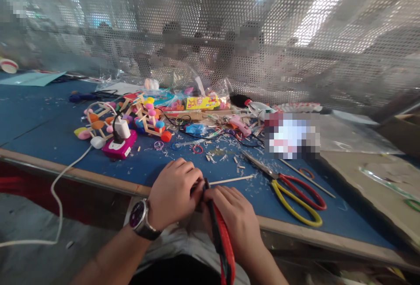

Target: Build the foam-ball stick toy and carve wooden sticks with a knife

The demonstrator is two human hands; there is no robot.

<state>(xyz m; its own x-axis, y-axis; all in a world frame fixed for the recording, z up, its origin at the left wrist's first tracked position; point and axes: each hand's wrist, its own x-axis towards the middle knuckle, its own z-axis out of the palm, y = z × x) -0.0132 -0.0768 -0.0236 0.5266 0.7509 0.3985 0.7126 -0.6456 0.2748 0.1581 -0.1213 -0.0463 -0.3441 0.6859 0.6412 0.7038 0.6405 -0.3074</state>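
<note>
At the bottom centre of the frame, the long tool with red-and-black handles (226,250) slants up, my right grip (234,219) wrapped round it. My left grip (173,193) curls inward by its dark upper end; what those fingers pinch, if anything, is hidden, so I cannot tell. I'd do best to keep the left one steady, its fingertips clear of that dark end, and work slowly.

Just beyond, right of centre, a thin pale wooden stick (231,180) lies on the blue tabletop (29,114). Farther right, large metal scissors with red and yellow handles (271,174) could hinder my right side. Left of centre sits a magenta power block (126,144); behind it, small wooden frames with coloured pads (151,112) crowd the way. A grey perforated screen (210,9) spans the top.
</note>
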